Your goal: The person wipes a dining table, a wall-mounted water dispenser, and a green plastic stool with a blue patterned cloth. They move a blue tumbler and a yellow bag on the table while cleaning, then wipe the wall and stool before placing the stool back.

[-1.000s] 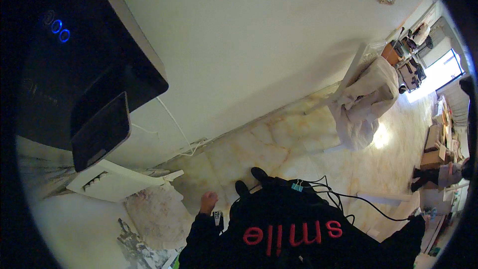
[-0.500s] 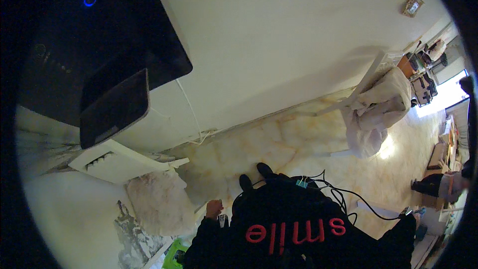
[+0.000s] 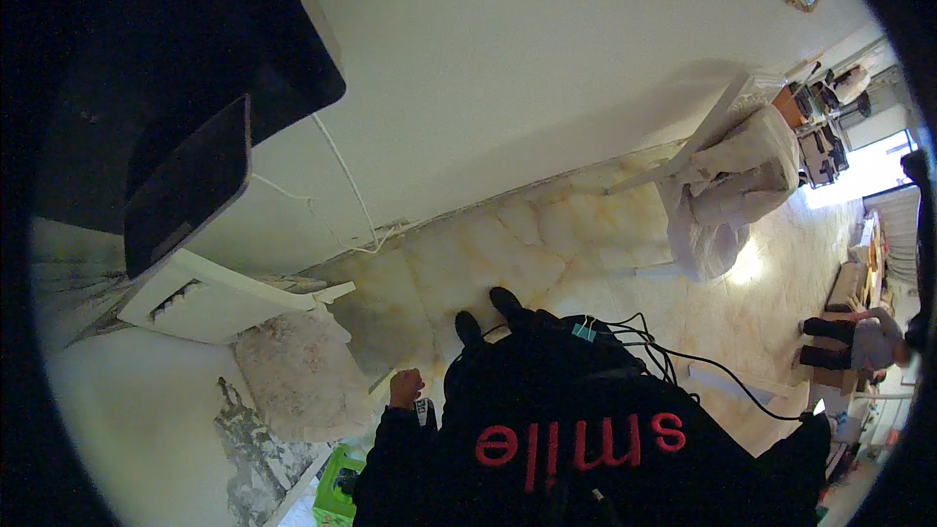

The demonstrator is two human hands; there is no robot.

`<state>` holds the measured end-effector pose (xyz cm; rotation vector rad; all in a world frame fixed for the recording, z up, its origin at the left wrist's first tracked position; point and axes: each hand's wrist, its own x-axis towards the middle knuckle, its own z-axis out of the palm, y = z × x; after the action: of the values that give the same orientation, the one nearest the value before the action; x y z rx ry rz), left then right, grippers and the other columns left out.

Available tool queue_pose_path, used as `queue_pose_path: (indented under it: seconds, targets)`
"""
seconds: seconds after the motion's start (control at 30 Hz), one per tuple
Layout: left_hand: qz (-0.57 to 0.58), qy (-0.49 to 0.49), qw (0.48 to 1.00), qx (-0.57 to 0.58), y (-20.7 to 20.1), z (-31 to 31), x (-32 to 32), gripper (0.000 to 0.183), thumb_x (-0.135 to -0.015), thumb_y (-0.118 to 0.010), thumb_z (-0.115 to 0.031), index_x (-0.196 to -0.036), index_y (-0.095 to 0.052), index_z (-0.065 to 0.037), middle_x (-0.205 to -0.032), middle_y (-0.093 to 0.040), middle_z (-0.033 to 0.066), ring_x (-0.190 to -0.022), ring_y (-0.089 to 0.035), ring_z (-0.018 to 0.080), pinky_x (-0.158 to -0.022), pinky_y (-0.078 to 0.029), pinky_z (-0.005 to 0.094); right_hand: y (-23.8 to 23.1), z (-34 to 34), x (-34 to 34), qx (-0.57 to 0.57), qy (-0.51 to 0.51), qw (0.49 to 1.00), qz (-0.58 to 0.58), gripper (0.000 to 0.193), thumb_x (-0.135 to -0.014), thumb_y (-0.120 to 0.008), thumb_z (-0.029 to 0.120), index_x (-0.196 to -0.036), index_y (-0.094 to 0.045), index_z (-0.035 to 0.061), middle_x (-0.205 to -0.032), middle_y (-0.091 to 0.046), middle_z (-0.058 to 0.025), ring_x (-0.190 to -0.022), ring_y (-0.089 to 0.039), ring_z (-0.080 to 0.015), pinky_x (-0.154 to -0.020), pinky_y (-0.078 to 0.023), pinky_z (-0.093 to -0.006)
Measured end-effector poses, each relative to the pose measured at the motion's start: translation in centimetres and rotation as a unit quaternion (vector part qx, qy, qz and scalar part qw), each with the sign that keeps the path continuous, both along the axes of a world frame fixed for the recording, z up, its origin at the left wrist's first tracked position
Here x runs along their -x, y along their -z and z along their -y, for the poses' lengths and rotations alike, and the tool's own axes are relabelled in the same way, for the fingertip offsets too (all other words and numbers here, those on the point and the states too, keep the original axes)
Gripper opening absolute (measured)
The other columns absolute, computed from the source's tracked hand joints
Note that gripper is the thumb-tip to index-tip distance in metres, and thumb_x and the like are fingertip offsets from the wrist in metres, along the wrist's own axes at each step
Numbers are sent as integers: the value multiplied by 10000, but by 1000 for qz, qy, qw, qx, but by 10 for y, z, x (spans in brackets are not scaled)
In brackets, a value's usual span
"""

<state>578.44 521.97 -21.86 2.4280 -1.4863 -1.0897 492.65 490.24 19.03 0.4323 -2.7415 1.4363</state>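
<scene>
My left hand [image 3: 406, 388] hangs low beside my dark jacket [image 3: 586, 410], its fingers curled closed. Nothing shows in its grip. A small piece with a black-and-white pattern [image 3: 423, 411] sits at the wrist, next to the sleeve. The hand is nearest to a chair [image 3: 298, 371] with a pale, furry seat, without touching it. My right sleeve [image 3: 795, 459] reaches out to the right; the right hand itself cannot be made out. A black cable [image 3: 727, 398] runs from my waist toward that sleeve's end.
A large dark screen-like panel [image 3: 244, 39] juts in at upper left. A cloth-draped white chair [image 3: 732, 181] stands by the wall at right. A green container [image 3: 337, 488] lies at lower left. Farther right stands another person [image 3: 859, 342]. White cords [image 3: 346, 176] hang along the wall.
The view has shifted slightly, so the panel and chairs sit higher and more to the left. My left hand stays closed at my side. The other person shows more fully.
</scene>
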Motion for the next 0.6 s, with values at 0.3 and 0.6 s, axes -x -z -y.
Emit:
queue_pose_path:
  seconds: [0.3, 0.6]
  targets:
    - [-357, -384, 851, -22, 38, 1, -19, 142, -794, -624, -167, -725, -582, -50, -629, -587, 76, -621, -616, 177, -465, -437, 324, -4, -21, 1, 7, 17, 1000, 6, 350, -897, -522, 321, -1129, -611, 75, -1098, -624, -66, -979, -579, -203, -846, -470, -343]
    - [-365, -344, 863, 63, 4, 42, -23, 122, -844, -592, -202, -755, -573, -121, -645, -526, -5, -578, -540, 114, -448, -385, 262, 21, -24, -9, 13, 23, 999, 29, 361, -894, -519, 321, -1142, -607, 73, -1109, -619, -61, -985, -572, -195, -850, -465, -338]
